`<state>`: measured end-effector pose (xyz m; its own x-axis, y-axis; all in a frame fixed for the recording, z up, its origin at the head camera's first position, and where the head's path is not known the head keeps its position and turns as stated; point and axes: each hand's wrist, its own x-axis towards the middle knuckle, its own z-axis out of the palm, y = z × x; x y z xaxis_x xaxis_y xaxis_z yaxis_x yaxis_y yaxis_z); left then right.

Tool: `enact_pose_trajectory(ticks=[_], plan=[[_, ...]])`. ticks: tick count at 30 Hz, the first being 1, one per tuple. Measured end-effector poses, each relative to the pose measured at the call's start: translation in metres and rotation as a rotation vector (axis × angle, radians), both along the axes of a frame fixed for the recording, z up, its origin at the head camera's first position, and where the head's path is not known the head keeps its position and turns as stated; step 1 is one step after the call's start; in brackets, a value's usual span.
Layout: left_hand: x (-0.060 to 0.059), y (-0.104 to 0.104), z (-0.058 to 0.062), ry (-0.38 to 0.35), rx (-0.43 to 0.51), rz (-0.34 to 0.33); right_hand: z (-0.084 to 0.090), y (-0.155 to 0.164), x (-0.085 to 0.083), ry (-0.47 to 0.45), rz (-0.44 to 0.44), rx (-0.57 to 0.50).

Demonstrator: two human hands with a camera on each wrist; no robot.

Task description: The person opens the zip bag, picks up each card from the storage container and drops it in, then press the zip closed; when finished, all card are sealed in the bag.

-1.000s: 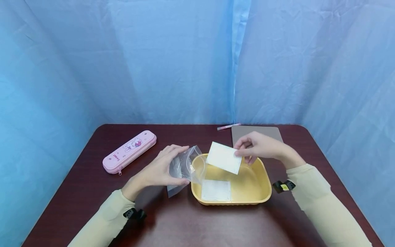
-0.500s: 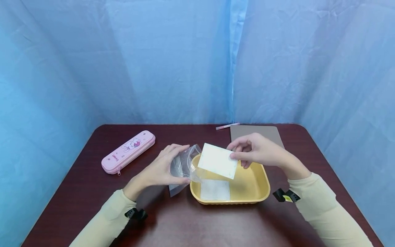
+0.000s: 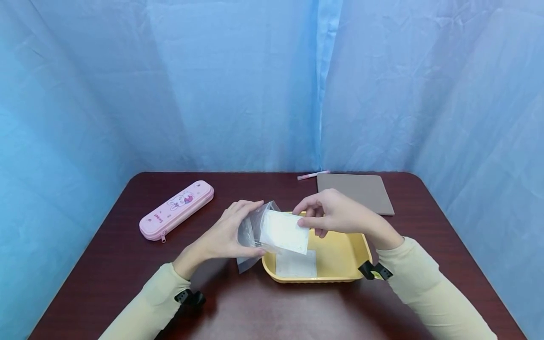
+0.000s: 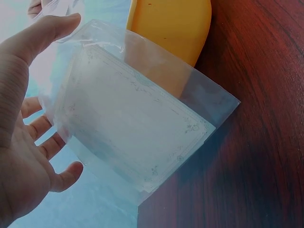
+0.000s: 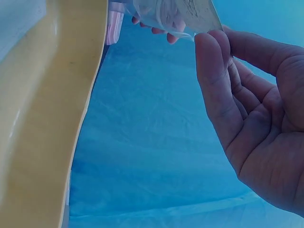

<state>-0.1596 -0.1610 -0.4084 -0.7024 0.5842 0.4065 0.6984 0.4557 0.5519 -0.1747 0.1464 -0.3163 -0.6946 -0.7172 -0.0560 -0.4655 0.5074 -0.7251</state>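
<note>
- Nearest the camera, two cream-coloured sleeves (image 3: 148, 307) reach forward over the dark red-brown wooden desk (image 3: 255, 311), each with a black strap at the wrist.
- The shallow yellow plastic tray (image 3: 340, 257) sits on the desk just ahead of the sleeves; a white rectangular card (image 3: 296, 263) lies flat in its left part.
- The left hand (image 3: 223, 236) holds a clear plastic zip bag (image 3: 250, 233) at the tray's left rim, thumb on the near side and fingers on the far side. This grip is clasped round the bag. In the left wrist view the bag (image 4: 142, 128) stands tilted with one corner on the desk, and a white card with a faint printed border shows through its wall.
- The right hand (image 3: 335, 215) pinches the right edge of a second white rectangular card (image 3: 284, 232) between thumb and fingers, above the tray's left end. The card's left part lies at the bag's mouth; how far inside it sits is hard to tell from the head view.
- Farther left on the desk, well apart from the hands, lies a long pink zippered pencil case with a rabbit picture (image 3: 177, 209).
- Beyond the tray to the right lies a flat grey-brown rectangular pad (image 3: 357, 191), with a thin pink pen (image 3: 313, 175) just beside its far left corner.
- Wrinkled blue plastic sheeting (image 3: 238, 85) hangs behind the desk.
</note>
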Motion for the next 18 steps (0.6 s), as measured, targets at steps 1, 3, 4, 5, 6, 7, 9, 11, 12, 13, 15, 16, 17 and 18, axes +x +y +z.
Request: enact_pose_trajectory(ticks=[1,3,4,5,6,7,9,11,12,13,15,16,17,18], plan=[[0.0,0.0,0.0,0.004,-0.002,-0.001,0.0,-0.002,-0.001,0.015,0.004,0.005],[-0.001,0.001,0.001,0.014,-0.008,-0.002,0.001,-0.006,-0.002,0.045,0.019,0.011],[-0.001,0.001,0.001,0.021,-0.01,-0.005,0.002,-0.009,-0.003,0.057,0.024,0.013],[-0.002,0.001,0.002,0.028,-0.012,-0.008,0.002,-0.012,-0.003,0.068,0.03,0.013],[-0.002,0.001,0.003,0.035,-0.012,-0.011,0.003,-0.015,-0.004,0.072,0.035,0.011],[-0.002,0.001,0.003,0.043,-0.01,-0.014,0.004,-0.018,-0.004,0.073,0.037,0.012],[-0.003,0.001,0.005,0.053,-0.007,-0.023,0.006,-0.023,-0.004,0.073,0.037,0.008],[-0.003,0.002,0.005,0.06,-0.005,-0.03,0.008,-0.028,-0.004,0.061,0.019,-0.003],[-0.003,0.002,0.006,0.06,-0.005,-0.031,0.008,-0.03,-0.004,0.052,0.007,-0.012],[-0.003,0.002,0.006,0.063,-0.003,-0.034,0.008,-0.032,-0.004,0.043,-0.005,-0.023],[-0.002,0.002,0.005,0.064,0.0,-0.034,0.007,-0.035,-0.004,0.007,-0.029,-0.053],[-0.002,0.003,0.005,0.063,0.0,-0.033,0.006,-0.036,-0.005,-0.012,-0.038,-0.072],[-0.002,0.003,0.005,0.064,0.003,-0.034,0.005,-0.036,-0.005,-0.031,-0.044,-0.091],[-0.002,0.003,0.004,0.062,0.005,-0.032,0.003,-0.036,-0.006,-0.052,-0.048,-0.11]])
